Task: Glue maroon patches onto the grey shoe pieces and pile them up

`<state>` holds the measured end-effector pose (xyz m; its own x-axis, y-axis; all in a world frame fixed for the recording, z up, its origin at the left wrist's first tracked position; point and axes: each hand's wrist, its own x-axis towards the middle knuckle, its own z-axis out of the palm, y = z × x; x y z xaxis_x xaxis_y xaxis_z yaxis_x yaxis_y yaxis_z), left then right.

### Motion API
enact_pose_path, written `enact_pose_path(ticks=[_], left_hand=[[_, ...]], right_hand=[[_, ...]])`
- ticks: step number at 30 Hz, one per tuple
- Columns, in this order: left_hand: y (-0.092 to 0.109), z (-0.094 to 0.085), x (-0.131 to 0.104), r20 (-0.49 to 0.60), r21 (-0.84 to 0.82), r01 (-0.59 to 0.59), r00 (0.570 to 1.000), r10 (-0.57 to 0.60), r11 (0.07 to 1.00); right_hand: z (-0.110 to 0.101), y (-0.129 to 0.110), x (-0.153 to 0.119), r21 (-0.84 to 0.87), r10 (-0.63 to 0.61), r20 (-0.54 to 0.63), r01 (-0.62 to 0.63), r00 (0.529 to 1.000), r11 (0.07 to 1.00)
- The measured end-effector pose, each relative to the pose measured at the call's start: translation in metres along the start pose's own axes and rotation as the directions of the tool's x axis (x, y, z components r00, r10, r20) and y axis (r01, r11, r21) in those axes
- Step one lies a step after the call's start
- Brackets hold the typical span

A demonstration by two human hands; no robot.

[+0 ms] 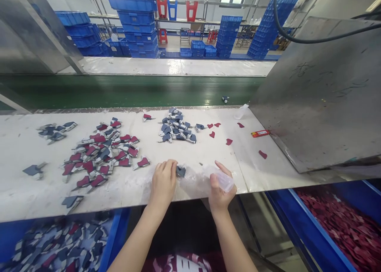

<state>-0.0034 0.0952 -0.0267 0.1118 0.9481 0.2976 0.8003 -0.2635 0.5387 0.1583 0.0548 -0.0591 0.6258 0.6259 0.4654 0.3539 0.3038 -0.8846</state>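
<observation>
In the pinching left grip [163, 181], the piece [181, 171] looks light, stiff, best held by its edge, as the right grip [220, 196] clasps a bottle [225, 181].

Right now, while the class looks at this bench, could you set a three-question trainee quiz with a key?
1. What does the right hand hold?
2. True or false: the left hand is at a blue-grey part.
3. Which bin holds mostly red pieces?
A) left bin
B) right bin

Key:
1. A clear bottle.
2. True.
3. B.
</observation>
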Motion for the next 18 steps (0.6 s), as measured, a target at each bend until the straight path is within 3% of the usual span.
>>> enact_pose_path(ticks=[3, 8, 14, 18], left_hand=[[-0.007, 0.0, -0.011, 0.05, -0.03, 0.006, 0.999, -0.004, 1.0], [-0.021, -0.004, -0.016, 0.143, -0.23, -0.007, 0.989, 0.041, 0.973], [-0.024, 0.004, -0.02, -0.016, -0.205, -0.028, 1.0, 0.025, 0.978], [-0.022, 0.007, -0.021, -0.043, -0.184, -0.054, 0.998, 0.047, 0.981]], right_hand=[[0.0, -0.004, -0.005, 0.01, 0.011, 0.065, -0.012, 0.998, 1.0], [0.001, -0.007, -0.012, 0.023, -0.05, 0.081, 0.048, 0.996, 0.999], [-0.002, -0.005, -0.013, -0.001, -0.077, 0.121, 0.078, 0.99, 0.997], [0.0, -0.006, -0.011, -0.052, -0.052, 0.133, 0.059, 0.99, 0.997]])
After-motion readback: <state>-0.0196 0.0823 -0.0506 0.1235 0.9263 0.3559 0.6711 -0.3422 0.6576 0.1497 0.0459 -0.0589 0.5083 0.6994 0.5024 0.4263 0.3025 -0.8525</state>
